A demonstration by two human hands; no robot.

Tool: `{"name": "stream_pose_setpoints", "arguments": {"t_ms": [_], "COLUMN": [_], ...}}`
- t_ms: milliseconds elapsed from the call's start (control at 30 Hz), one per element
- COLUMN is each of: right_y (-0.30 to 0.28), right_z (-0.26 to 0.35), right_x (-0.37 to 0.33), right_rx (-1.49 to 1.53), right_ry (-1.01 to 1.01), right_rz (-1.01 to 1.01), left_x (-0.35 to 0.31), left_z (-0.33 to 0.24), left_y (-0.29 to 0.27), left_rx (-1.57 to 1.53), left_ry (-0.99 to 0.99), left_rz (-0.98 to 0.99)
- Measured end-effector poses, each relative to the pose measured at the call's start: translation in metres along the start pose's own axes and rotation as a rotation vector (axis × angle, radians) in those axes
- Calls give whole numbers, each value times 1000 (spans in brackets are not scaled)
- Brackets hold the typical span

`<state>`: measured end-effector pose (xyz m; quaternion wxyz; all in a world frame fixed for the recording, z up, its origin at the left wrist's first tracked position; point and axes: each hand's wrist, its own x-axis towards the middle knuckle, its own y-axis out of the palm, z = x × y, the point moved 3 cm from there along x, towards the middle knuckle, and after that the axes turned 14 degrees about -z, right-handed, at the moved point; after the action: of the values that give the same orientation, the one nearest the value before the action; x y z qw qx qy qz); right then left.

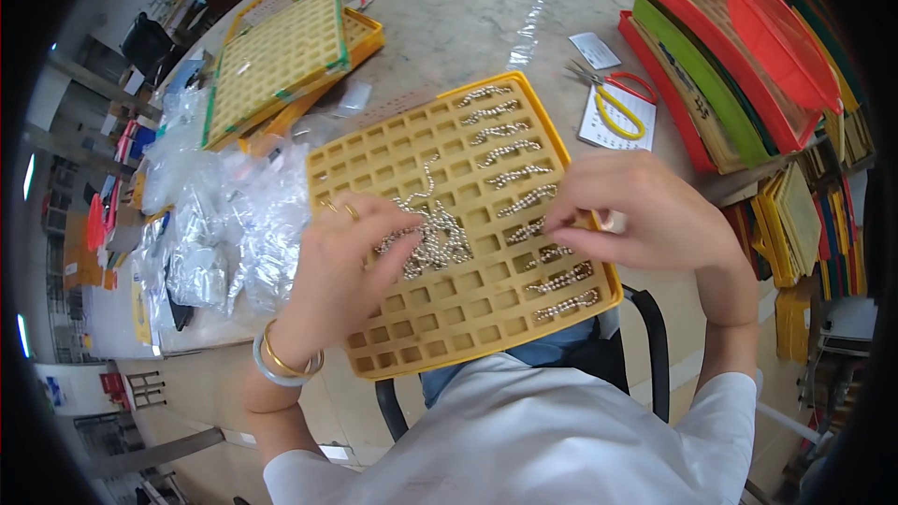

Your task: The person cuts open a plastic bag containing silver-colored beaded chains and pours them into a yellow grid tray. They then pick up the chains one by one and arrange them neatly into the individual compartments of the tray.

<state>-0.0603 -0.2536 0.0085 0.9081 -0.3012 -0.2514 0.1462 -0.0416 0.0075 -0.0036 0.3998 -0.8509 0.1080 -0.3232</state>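
A yellow compartment tray (440,319) with rows of small square cells lies before me, tilted over the table's near edge. A tangled heap of silver ball chains (441,241) rests on its middle, one strand trailing upward. Over the left side of that heap is my left hand (348,257), thumb and forefinger closed on the chain; rings and two bangles are on it. At the tray's right side my right hand (629,210) pinches at one of several short silver ball chains (513,176) laid down the right columns. Its fingertips partly cover that chain.
Clear plastic bags (201,243) are heaped left of the tray. Stacked yellow trays (281,61) stand at the far left. Yellow-and-red-handled scissors (617,117) lie on a paper card to the right. Beyond them are stacked red and green trays (697,112). A chair armrest (652,346) is below.
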Motion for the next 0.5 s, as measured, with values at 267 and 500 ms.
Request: {"name": "stream_pose_setpoints", "arguments": {"t_ms": [267, 500], "right_y": [90, 72], "right_z": [-24, -20], "right_x": [99, 127], "right_rx": [-182, -21], "right_ry": [-266, -88], "right_rz": [120, 230], "left_x": [16, 29], "left_z": [46, 66], "left_y": [12, 4], "left_rx": [-8, -444], "left_ry": [-145, -499], "left_rz": [85, 146]}}
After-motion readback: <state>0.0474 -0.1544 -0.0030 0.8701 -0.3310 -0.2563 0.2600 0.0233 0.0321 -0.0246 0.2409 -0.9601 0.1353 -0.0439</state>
